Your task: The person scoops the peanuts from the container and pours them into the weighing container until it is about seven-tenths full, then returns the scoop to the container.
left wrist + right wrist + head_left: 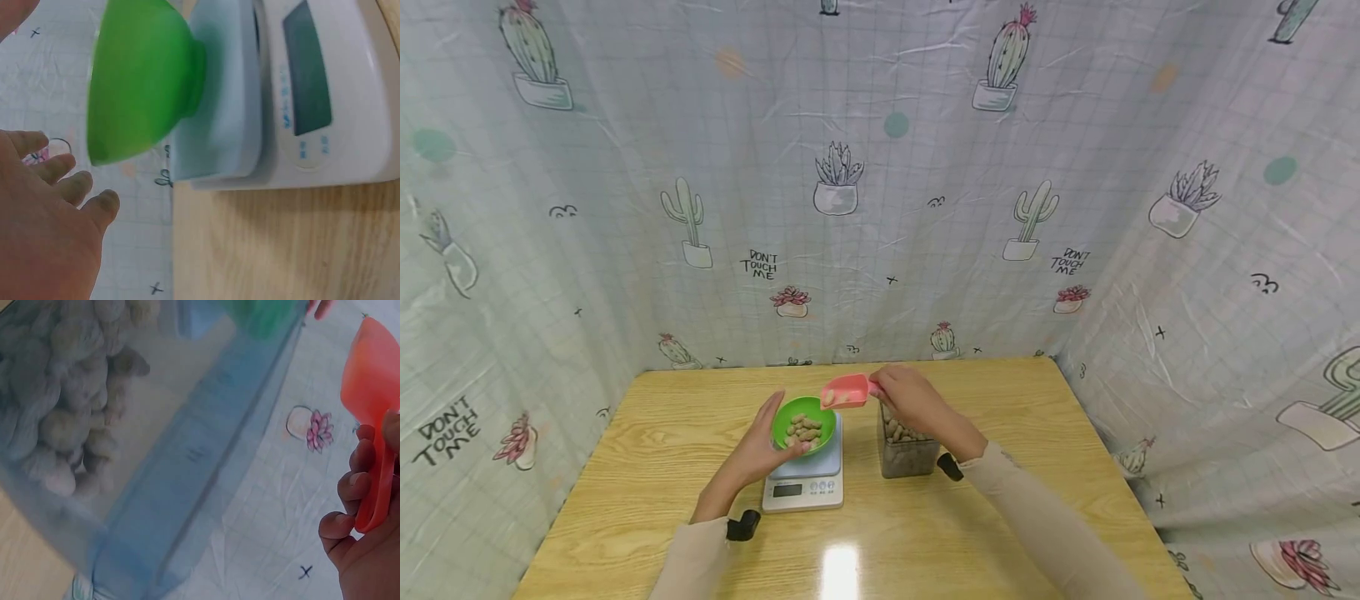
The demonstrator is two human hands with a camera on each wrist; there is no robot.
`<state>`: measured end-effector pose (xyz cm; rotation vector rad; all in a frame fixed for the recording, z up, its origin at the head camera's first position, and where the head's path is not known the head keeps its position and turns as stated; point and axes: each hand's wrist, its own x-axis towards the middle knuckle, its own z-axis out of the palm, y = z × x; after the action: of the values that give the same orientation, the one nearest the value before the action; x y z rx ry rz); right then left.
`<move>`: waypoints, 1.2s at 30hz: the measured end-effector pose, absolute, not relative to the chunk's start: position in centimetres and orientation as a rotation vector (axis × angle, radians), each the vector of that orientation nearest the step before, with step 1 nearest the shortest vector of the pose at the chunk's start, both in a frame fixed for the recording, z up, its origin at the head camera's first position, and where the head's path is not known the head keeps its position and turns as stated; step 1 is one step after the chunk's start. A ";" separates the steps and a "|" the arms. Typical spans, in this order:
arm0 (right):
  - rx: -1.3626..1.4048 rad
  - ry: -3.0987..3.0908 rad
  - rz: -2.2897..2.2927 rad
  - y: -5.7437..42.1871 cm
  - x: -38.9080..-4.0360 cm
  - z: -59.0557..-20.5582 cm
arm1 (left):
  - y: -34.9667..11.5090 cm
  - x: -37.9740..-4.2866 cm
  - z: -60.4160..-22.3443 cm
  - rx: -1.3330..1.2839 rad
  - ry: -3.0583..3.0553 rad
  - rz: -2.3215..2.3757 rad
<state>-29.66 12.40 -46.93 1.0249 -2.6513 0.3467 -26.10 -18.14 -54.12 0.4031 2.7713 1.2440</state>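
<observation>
My right hand (913, 404) grips the handle of a red scoop (374, 372), its fingers curled round it. The scoop holds a few peanuts (829, 397), and its mouth points left at the rim of a green bowl (140, 81). Several peanuts (805, 430) lie inside that bowl, which stands on a kitchen scale (803, 492). Around the bowl's left side my left hand (758, 446) is spread, thumb near the front rim. In the left wrist view its fingers (75, 187) are extended, with a gap to the bowl's wall.
A clear plastic box (908, 461) of unshelled peanuts (69, 381) stands right of the scale, below my right forearm. The wooden table (700, 417) ends at a cactus-print curtain (880, 275) behind and at both sides.
</observation>
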 end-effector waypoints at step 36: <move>1.232 -2.712 -0.313 8.1 -31.4 -44.6 | -18.5 -27.2 -56.4 0.284 2.646 1.283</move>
<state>-31.35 8.07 -44.57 1.2316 -2.7117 -0.3132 -27.17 -18.48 -56.41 0.2841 2.6460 1.2830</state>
